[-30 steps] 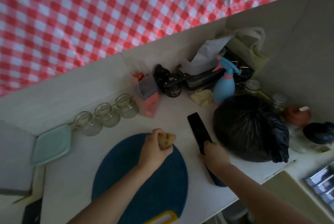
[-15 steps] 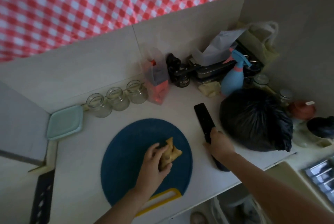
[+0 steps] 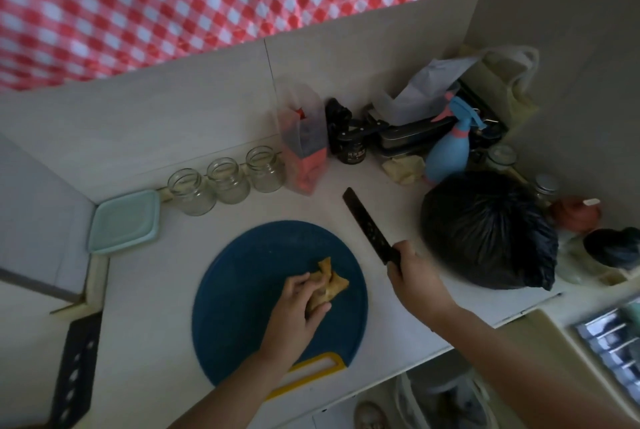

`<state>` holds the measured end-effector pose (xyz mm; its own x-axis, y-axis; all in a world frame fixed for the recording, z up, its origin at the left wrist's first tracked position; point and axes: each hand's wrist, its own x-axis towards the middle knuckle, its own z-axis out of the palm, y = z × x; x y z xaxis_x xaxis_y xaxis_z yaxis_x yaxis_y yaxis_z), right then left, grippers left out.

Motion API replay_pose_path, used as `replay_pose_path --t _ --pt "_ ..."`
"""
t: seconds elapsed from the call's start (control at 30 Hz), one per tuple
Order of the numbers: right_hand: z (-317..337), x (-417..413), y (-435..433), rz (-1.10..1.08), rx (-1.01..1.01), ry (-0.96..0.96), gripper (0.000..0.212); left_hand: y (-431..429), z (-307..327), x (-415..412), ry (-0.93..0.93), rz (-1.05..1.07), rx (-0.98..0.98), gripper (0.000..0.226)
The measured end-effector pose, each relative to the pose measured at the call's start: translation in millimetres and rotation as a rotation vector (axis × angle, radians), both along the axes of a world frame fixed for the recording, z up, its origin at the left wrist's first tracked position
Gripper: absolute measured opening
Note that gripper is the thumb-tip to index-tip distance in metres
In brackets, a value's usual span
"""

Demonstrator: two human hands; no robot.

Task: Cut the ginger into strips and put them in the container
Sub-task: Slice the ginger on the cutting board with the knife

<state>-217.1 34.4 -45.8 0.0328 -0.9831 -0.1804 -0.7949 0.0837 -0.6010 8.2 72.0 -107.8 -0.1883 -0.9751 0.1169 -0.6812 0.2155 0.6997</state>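
One knobbly piece of ginger (image 3: 329, 285) lay whole and uncut on the round blue cutting board (image 3: 242, 273), toward its right edge. The left hand (image 3: 294, 311) pinned it there, fingers and thumb curled round its near end. The right hand (image 3: 414, 276) was clenched round the handle of one dark knife (image 3: 369, 226). Its blade pointed toward the back wall, over the counter just past the board's right edge. To cut well, I judged, the ginger should sit on its flattest side, with the left fingertips tucked back from the blade. Thin slabs should come first, then strips. One pale green lidded container (image 3: 124, 221) sat near the counter's back left corner, well apart from the board. Three empty glass jars (image 3: 227, 181) stood beside it along the back edge.
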Motion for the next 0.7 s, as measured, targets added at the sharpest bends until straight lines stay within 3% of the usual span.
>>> replay_pose_path --t 0.2,0.43,0.7 --pt "10 11 33 0.218 -0.002 0.061 0.015 3 -5 -2 0.006 0.018 -0.014 0.033" --pt "0 26 44 0.275 0.097 0.176 0.025 1 -6 -4 0.007 -0.010 -0.051 0.041" --pt "-7 35 45 0.264 0.130 0.226 0.022 -6 -11 -7 0.016 -0.011 -0.032 0.041"
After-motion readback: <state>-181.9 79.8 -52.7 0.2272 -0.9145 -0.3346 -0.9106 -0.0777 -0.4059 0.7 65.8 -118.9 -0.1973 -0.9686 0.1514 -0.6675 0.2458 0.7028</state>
